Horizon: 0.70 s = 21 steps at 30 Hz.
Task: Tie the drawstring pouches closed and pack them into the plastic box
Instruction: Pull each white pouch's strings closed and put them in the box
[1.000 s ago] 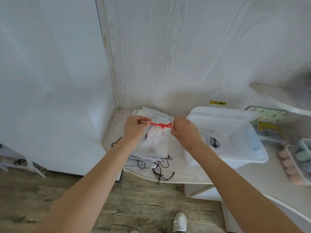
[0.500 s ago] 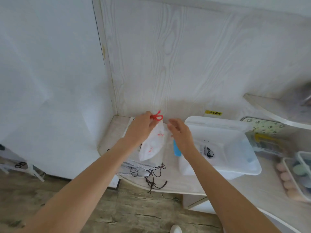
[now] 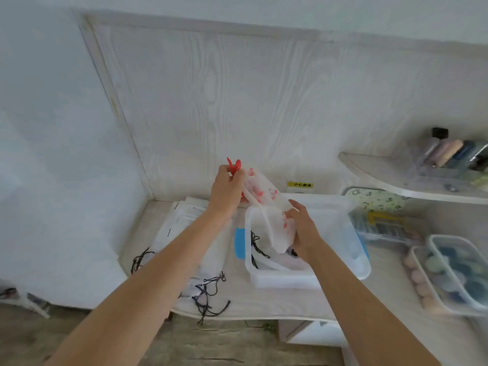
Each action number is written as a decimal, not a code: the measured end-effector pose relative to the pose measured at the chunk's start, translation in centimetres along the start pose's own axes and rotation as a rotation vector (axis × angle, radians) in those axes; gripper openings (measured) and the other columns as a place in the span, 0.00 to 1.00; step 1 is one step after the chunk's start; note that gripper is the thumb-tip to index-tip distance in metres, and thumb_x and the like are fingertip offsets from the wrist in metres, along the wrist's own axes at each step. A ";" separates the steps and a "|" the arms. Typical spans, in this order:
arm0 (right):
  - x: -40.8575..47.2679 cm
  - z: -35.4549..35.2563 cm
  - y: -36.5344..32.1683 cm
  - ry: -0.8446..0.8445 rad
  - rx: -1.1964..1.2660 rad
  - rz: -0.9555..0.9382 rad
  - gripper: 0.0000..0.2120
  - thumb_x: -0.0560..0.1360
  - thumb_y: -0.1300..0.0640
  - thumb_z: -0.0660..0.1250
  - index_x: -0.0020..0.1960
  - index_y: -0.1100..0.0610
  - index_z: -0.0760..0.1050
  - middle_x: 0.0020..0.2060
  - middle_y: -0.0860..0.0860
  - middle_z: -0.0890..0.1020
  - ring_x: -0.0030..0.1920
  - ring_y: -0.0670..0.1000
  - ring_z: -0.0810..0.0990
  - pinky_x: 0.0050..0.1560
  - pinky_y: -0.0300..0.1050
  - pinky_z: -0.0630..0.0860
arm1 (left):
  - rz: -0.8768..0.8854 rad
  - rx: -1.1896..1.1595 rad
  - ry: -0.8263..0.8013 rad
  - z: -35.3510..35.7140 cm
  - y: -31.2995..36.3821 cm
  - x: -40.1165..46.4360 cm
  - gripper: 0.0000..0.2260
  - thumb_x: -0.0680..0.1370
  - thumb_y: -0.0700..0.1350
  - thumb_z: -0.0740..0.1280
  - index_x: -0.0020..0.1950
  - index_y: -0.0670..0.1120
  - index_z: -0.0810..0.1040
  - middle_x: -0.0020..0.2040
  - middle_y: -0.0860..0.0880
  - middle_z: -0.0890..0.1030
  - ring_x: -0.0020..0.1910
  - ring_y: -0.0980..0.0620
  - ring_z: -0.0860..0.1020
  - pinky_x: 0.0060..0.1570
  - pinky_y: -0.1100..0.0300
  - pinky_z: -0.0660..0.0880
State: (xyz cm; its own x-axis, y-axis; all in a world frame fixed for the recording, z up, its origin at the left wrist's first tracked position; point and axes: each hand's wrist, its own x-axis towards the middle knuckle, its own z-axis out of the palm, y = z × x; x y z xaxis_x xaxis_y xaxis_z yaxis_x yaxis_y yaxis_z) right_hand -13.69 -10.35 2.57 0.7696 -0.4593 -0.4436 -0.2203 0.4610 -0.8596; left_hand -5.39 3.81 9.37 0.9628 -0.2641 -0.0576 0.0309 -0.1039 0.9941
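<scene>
Pouch [image 3: 266, 207] now over box [image 3: 343, 260].

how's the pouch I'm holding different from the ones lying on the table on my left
The held pouch has a red drawstring and red print; the table pouches have black strings. The held one is lifted over the plastic box, gripped by the left hand and right hand; the others lie flat. All are white.

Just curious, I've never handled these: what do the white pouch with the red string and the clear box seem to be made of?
The white red-printed drawstring pouch looks like thin, matte, slightly see-through fabric, since it folds limply; possibly non-woven, hard to tell. Its red cord looks like slim twisted string. The translucent rectangular plastic box seems rigid, smooth, frosted plastic, as dark cords show dimly through its wall.
</scene>
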 end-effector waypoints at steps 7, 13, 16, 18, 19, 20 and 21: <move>2.0 -7.2 -0.8 0.233 -0.430 -0.223 0.21 0.74 0.65 0.60 0.63 0.50 0.64 0.54 0.56 0.74 0.50 0.55 0.74 0.47 0.49 0.74 | 0.027 0.452 -0.014 5.9 -5.3 0.3 0.16 0.78 0.39 0.57 0.66 0.43 0.64 0.56 0.40 0.76 0.53 0.40 0.76 0.51 0.46 0.76; 5.4 -11.0 0.5 0.223 -0.856 -0.252 0.18 0.74 0.64 0.62 0.63 0.55 0.70 0.60 0.56 0.75 0.59 0.55 0.74 0.53 0.40 0.67 | 0.115 1.261 -0.160 8.3 -9.0 -0.6 0.21 0.77 0.40 0.60 0.69 0.45 0.62 0.62 0.40 0.71 0.61 0.41 0.68 0.55 0.50 0.69; 7.1 -11.4 2.2 0.175 -1.019 -0.203 0.20 0.75 0.61 0.63 0.66 0.55 0.67 0.63 0.58 0.72 0.62 0.57 0.71 0.59 0.43 0.66 | 0.214 1.323 -0.334 9.7 -10.4 -0.9 0.25 0.77 0.41 0.61 0.73 0.49 0.60 0.69 0.43 0.63 0.66 0.41 0.63 0.61 0.50 0.66; 7.7 -11.4 3.0 0.133 -1.196 -0.138 0.24 0.76 0.55 0.64 0.70 0.52 0.63 0.68 0.57 0.64 0.68 0.58 0.63 0.66 0.51 0.63 | 0.112 1.270 -0.513 10.6 -11.3 -0.7 0.26 0.78 0.43 0.62 0.74 0.52 0.59 0.69 0.43 0.65 0.66 0.42 0.65 0.62 0.50 0.67; 7.7 -11.4 3.1 0.100 -1.280 -0.118 0.26 0.76 0.53 0.64 0.72 0.51 0.60 0.70 0.57 0.60 0.70 0.58 0.59 0.68 0.53 0.61 | 0.056 1.273 -0.566 11.1 -11.9 -0.4 0.26 0.78 0.44 0.62 0.75 0.52 0.58 0.68 0.43 0.66 0.66 0.41 0.66 0.62 0.49 0.66; 7.7 -11.3 3.3 0.053 -1.341 -0.112 0.28 0.76 0.52 0.64 0.73 0.50 0.58 0.71 0.57 0.57 0.71 0.59 0.56 0.68 0.54 0.59 | 0.019 1.297 -0.590 11.4 -12.5 -0.2 0.26 0.78 0.46 0.62 0.75 0.53 0.58 0.67 0.43 0.67 0.65 0.40 0.67 0.63 0.49 0.66; 7.8 -11.3 3.5 -0.007 -1.388 -0.114 0.30 0.76 0.52 0.65 0.73 0.50 0.57 0.72 0.57 0.55 0.71 0.59 0.55 0.69 0.54 0.59 | -0.002 1.335 -0.597 11.7 -13.0 0.0 0.25 0.78 0.48 0.62 0.74 0.53 0.59 0.67 0.43 0.68 0.64 0.40 0.68 0.63 0.49 0.66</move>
State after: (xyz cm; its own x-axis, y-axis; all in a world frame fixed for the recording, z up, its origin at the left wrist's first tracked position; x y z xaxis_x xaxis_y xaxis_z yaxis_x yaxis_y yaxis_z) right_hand -15.25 -20.85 -6.79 0.8253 -0.4375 -0.3569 -0.5616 -0.7015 -0.4387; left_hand -8.91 -6.05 -4.62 0.7008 -0.5782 -0.4178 -0.5546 -0.8100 0.1908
